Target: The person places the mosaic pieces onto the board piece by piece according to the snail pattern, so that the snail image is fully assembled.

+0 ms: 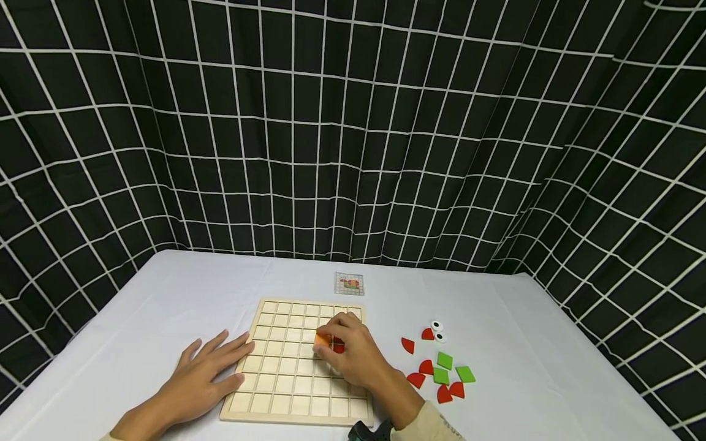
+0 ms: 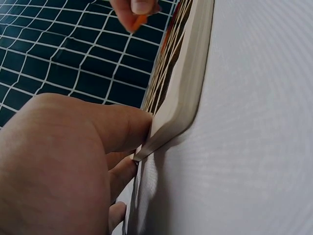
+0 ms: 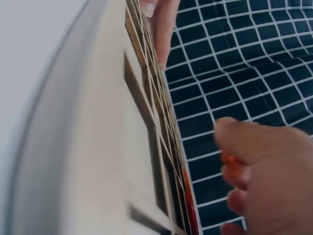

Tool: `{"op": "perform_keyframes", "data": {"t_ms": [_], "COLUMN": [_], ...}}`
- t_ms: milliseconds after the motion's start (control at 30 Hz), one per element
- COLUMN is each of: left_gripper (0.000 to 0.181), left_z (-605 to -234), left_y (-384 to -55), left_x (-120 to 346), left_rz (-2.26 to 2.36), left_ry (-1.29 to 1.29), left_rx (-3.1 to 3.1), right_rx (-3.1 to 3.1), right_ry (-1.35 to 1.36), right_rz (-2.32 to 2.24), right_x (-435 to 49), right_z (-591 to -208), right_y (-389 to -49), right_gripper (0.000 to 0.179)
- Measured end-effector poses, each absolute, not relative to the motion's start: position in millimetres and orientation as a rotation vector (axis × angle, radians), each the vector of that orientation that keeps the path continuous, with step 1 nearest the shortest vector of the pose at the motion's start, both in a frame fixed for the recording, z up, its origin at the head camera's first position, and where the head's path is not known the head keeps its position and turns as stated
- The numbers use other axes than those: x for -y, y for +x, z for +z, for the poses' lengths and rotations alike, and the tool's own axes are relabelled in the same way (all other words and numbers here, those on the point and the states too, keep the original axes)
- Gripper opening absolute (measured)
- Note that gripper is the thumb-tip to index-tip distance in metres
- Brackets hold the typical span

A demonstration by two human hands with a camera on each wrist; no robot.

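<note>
A wooden board (image 1: 285,384) divided into a grid of square cells lies on the table. My left hand (image 1: 206,373) rests at its left side with fingers spread, the fingertips and thumb on the rim. In the left wrist view the thumb touches the frame near a corner. Over the board's right half, my right hand (image 1: 354,354) pinches an orange tile (image 1: 322,339) between thumb and fingers. The right wrist view shows the orange tile (image 3: 235,165) held off the board. Red pieces (image 1: 338,346) sit in cells beneath the right hand, which partly hides them.
Right of the board lie several red quarter-round pieces (image 1: 416,380), green tiles (image 1: 465,373) and two white eye discs (image 1: 437,326). A small pattern card (image 1: 349,283) lies beyond the board on the white tabletop (image 1: 193,294). A black grid curtain (image 1: 309,135) surrounds the table.
</note>
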State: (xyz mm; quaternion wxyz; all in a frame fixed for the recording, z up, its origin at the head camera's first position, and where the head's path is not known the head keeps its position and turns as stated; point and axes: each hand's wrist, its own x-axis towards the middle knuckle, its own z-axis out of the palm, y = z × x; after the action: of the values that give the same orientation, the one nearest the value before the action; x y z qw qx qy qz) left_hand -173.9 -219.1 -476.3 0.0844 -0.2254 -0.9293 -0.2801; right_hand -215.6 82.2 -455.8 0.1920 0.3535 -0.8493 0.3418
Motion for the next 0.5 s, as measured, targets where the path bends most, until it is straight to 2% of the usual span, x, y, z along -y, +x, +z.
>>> {"op": "perform_keyframes", "data": {"t_ms": [200, 500], "left_gripper": [0.045, 0.045], "left_z": [-475.9, -475.2], "left_y": [-174.4, -172.7], "left_x": [218.1, 218.3], "left_rz": [-0.803, -0.788], "left_ry": [-0.670, -0.664], "left_rx": [2.771, 2.778], "right_rx": [2.467, 2.531], "right_ry": [0.983, 0.971], "right_rz": [0.746, 0.686], "right_x": [-84.3, -84.2], "right_z": [-460.6, -465.0], "right_y": [-214.3, -214.2], "right_gripper": [0.019, 0.018]}}
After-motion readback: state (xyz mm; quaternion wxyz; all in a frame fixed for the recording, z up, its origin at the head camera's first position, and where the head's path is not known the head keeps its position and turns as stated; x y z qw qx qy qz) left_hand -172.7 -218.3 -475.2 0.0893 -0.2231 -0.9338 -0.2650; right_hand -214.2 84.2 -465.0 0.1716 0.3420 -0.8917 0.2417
